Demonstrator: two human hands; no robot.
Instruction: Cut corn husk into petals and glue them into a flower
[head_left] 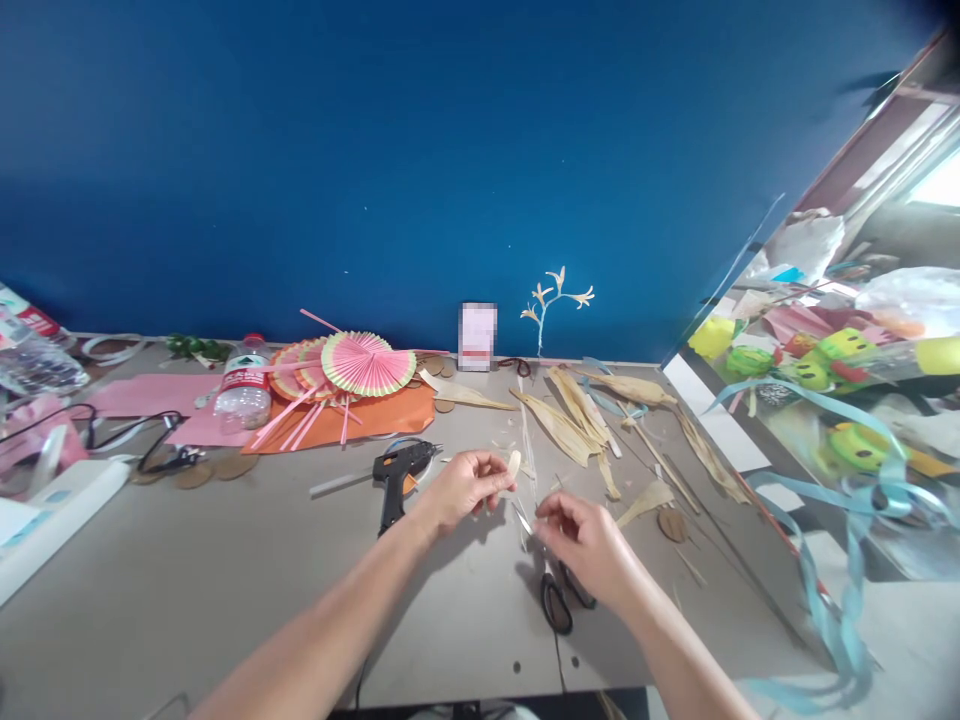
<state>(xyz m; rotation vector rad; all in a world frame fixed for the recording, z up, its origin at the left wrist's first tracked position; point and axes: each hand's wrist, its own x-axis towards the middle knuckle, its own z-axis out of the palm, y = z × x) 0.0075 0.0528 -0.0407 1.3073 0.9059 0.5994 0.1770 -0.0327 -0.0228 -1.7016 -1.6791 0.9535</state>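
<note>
The step in hand looks like trimming a husk piece (514, 464); the left hand (461, 488) pinches it at centre frame, fingers (498, 478) closed on its lower end, so the pale tip stands clear above them; the right hand (581, 540) is just lower right of it, over the scissors (556, 590), whose black loops lie on the surface (225, 560) below the palm; whether those fingers are closed on the blades cannot be told; the next move would seem to need a firm hold on the scissors and the piece turned to the blades; a glue gun (399, 476) lies just left; more husks (570, 420) lie above right.
</note>
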